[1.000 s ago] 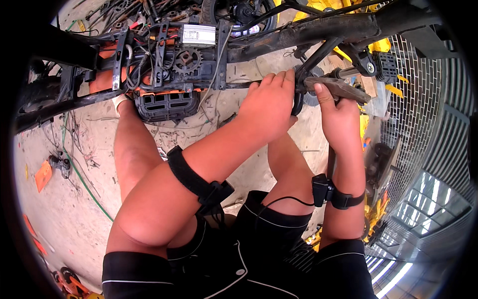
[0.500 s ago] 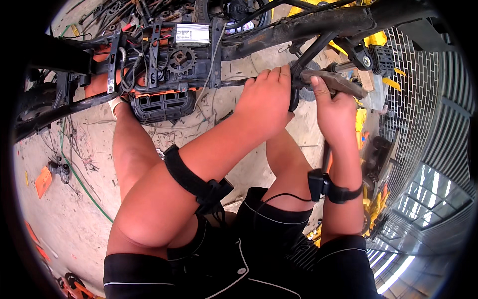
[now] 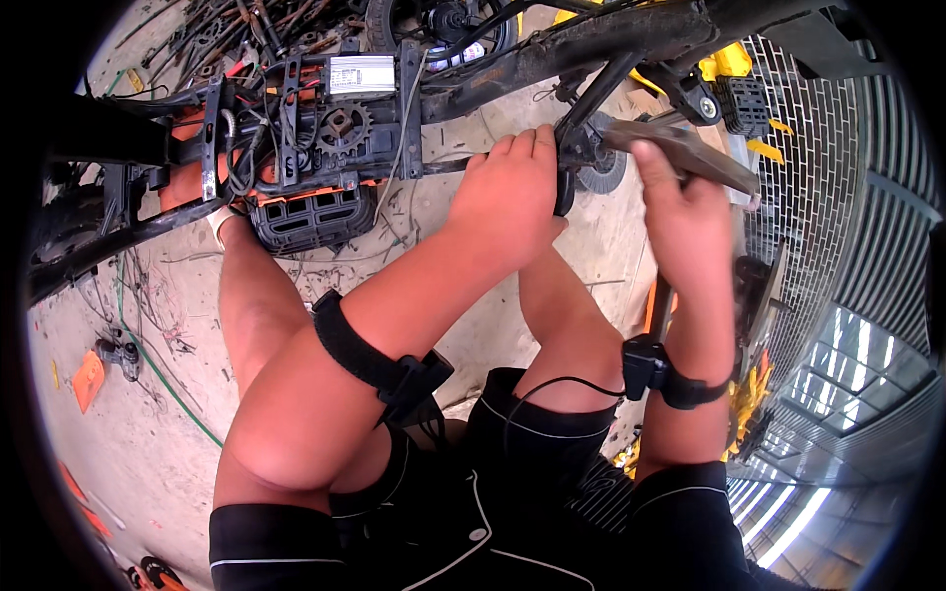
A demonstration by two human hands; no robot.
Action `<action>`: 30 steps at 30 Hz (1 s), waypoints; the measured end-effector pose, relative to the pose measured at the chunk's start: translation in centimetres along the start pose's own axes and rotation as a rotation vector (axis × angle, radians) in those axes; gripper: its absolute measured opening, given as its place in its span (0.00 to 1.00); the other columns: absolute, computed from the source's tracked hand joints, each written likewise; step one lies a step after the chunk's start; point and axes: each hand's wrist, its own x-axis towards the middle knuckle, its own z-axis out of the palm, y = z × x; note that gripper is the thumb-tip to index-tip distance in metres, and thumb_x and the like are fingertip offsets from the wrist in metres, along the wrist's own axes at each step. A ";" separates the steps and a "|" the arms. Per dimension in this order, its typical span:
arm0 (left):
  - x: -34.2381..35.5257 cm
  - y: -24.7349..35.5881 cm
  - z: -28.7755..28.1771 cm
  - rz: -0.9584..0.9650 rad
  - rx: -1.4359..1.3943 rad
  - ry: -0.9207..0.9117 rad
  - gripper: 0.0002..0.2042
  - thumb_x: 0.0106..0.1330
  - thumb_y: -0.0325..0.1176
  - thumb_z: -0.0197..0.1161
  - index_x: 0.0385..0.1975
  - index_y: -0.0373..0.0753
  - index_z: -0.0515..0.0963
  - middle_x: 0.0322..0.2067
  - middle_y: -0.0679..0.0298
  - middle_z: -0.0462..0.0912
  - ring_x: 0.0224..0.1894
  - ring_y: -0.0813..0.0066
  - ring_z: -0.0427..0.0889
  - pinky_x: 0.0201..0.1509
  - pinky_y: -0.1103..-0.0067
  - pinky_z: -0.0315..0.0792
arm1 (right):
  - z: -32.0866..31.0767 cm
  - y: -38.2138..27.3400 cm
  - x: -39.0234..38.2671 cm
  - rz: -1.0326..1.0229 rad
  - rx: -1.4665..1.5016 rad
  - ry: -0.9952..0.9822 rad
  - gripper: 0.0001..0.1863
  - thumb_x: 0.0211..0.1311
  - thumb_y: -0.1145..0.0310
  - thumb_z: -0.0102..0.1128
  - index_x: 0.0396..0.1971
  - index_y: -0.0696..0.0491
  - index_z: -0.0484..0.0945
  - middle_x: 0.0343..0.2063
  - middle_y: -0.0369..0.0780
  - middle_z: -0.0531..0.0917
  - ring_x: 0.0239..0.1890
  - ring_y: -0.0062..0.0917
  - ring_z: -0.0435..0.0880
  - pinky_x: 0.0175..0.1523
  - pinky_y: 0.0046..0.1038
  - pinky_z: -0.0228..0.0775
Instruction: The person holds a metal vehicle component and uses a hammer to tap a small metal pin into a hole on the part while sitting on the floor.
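Note:
My left hand (image 3: 507,192) is closed around a black part of a vehicle frame (image 3: 581,54), where a lower tube meets a slanting strut. Its fingertips and most of the gripped spot are hidden. In my right hand (image 3: 687,222) is a hammer with a long, worn brown-grey head (image 3: 680,153). My thumb lies against the head, and a dark handle runs down behind my forearm. One end of the head points at the dark joint (image 3: 583,148) beside my left hand, close to it; contact cannot be made out.
Left on the frame sit a toothed sprocket (image 3: 345,128), a silver box (image 3: 361,75) and loose wires. Below them hangs a black slotted footrest (image 3: 315,219). Metal scraps (image 3: 212,39) and a wheel (image 3: 448,25) lie beyond. A green cord (image 3: 168,364) crosses the floor; a brick wall (image 3: 808,148) stands right.
My right hand and the hammer have moved to the right, away from the joint. My left hand keeps its hold on the frame. The whole view has shifted slightly.

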 end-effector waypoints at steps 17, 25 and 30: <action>0.1 0.4 0.4 0.030 0.027 0.034 0.47 0.49 0.39 0.78 0.68 0.28 0.60 0.60 0.48 0.74 0.64 0.51 0.72 0.64 0.62 0.69 | 0.6 0.3 0.1 0.126 -0.198 0.027 0.19 0.68 0.56 0.64 0.42 0.58 0.86 0.31 0.47 0.88 0.35 0.34 0.87 0.44 0.32 0.76; 0.3 0.4 -0.3 0.005 0.034 -0.015 0.47 0.49 0.39 0.78 0.67 0.27 0.59 0.58 0.47 0.75 0.62 0.52 0.74 0.63 0.62 0.70 | 0.7 0.4 0.6 0.098 -0.200 -0.181 0.19 0.69 0.56 0.61 0.43 0.59 0.85 0.34 0.51 0.87 0.38 0.42 0.86 0.45 0.34 0.76; 0.4 0.7 -0.2 0.023 0.057 -0.002 0.47 0.48 0.40 0.79 0.66 0.27 0.61 0.57 0.47 0.75 0.61 0.50 0.75 0.63 0.62 0.70 | -0.7 0.2 0.8 0.058 -0.067 -0.010 0.16 0.69 0.59 0.63 0.43 0.57 0.86 0.31 0.44 0.88 0.34 0.33 0.85 0.44 0.32 0.76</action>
